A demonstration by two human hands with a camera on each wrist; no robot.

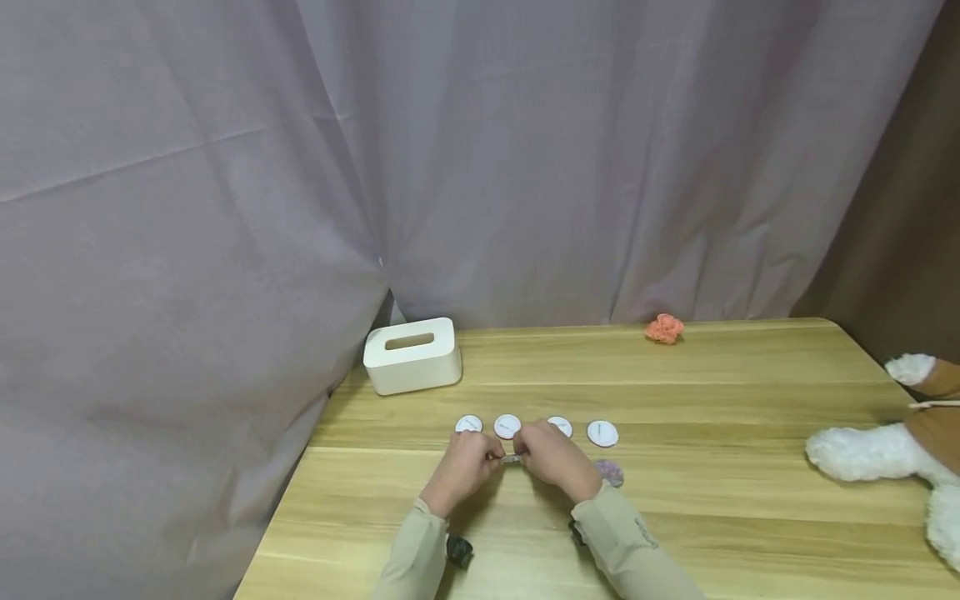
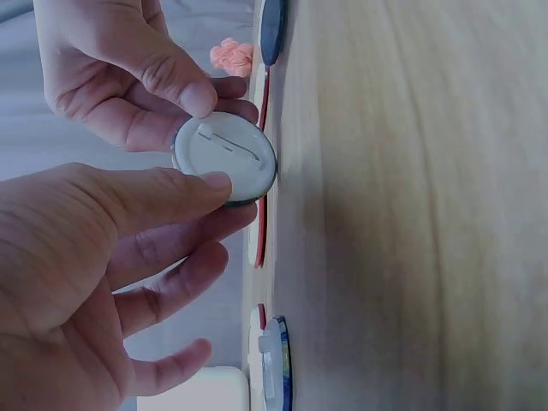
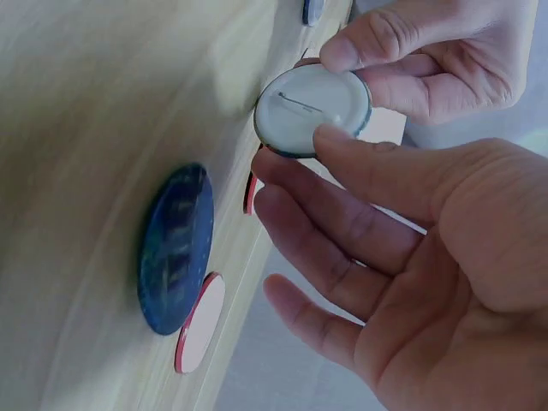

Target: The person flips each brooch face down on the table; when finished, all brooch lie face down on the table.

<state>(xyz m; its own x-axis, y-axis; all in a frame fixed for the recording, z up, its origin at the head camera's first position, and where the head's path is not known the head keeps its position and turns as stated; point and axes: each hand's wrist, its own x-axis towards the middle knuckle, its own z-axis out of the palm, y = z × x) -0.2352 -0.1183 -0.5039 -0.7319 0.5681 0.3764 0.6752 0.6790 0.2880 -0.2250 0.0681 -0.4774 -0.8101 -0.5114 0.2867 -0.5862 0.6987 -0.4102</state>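
Between both hands is a round pin-back button badge (image 2: 244, 175), its white back and metal pin facing the wrist cameras. My left hand (image 1: 463, 463) pinches one side of it between thumb and fingers. On the opposite side, the thumb and fingers of my right hand (image 1: 553, 457) pinch its rim. Beyond the hands runs a row of several white discs (image 1: 602, 433), red-edged in the wrist views. A patterned badge (image 1: 610, 472) lies by my right wrist, looking dark blue in the right wrist view. Another blue-edged badge (image 2: 276, 364) appears low in the left wrist view.
A white tissue box (image 1: 412, 367) stands at the table's back left. Near the back edge sits a coral crocheted-looking flower (image 1: 664, 328). White plush limbs (image 1: 862, 452) of a soft toy reach over the wooden table (image 1: 750, 500) from the right. Grey curtains hang behind.
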